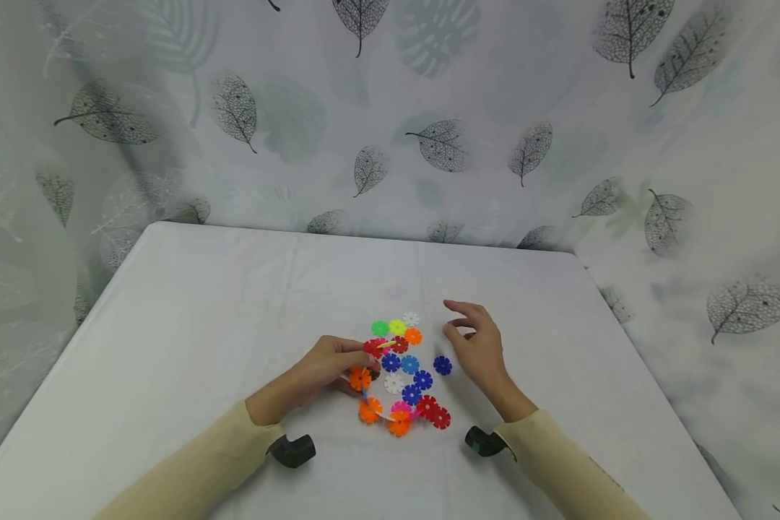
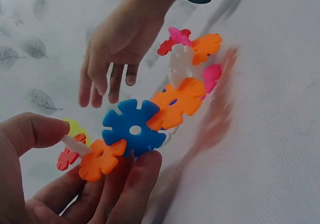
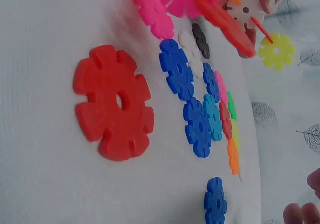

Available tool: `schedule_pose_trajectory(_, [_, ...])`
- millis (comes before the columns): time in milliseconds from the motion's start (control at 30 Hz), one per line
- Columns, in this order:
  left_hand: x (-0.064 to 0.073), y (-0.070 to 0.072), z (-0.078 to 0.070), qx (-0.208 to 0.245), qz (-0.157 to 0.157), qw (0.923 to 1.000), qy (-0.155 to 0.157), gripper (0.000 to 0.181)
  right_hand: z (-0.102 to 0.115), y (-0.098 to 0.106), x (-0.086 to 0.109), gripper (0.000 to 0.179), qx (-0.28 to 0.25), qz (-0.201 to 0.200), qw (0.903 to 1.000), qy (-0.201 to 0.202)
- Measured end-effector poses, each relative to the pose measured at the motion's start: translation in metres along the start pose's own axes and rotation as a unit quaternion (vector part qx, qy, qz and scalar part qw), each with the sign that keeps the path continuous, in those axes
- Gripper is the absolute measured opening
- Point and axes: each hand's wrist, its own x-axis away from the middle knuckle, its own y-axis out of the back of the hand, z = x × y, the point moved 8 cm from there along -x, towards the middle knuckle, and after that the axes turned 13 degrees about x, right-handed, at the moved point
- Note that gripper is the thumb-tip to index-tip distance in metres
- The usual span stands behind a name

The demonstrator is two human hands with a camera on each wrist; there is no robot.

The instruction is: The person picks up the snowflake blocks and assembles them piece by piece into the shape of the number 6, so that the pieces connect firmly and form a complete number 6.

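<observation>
A curved chain of flower-shaped interlocking plastic discs (image 1: 370, 411), in orange, blue, white, pink, red and yellow, is held by my left hand (image 1: 331, 363). In the left wrist view, the thumb and fingers pinch a white disc (image 2: 77, 145) at one end, beside an orange disc (image 2: 95, 163). Fingertips are under the blue disc (image 2: 120, 131) further along the chain. My right hand (image 1: 481, 347) is raised to the right of the discs, holding nothing, its fingers loosely bent. The nearest loose piece to it is a blue disc (image 1: 443, 365).
Loose discs lie flat on the white table (image 1: 234, 289): several blue ones, a white disc (image 1: 393, 383), a green disc (image 1: 380, 328) and an orange disc (image 1: 413, 336). A red disc (image 3: 137, 104) lies nearest the right wrist camera. A leaf-patterned curtain (image 1: 286, 180) hangs behind.
</observation>
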Motion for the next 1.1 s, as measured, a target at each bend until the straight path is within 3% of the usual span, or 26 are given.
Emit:
schedule_pose_trajectory(200, [0.000,0.003,0.000,-0.017,-0.006,0.9998,-0.002,0.026,-0.008,-0.008,0.001,0.040,0.021,0.033,0.9984,-0.040])
schedule_pose_trajectory(767, [0.005,0.010,-0.012,-0.074,0.005,0.9970,-0.025,0.027,-0.012,-0.026,0.009,0.036,0.038,0.102,0.9917,-0.068])
schedule_pose_trajectory(1100, [0.003,0.011,-0.010,-0.083,0.039,0.9954,-0.029,0.034,-0.003,-0.041,0.016,0.031,0.093,0.189,0.9769,-0.031])
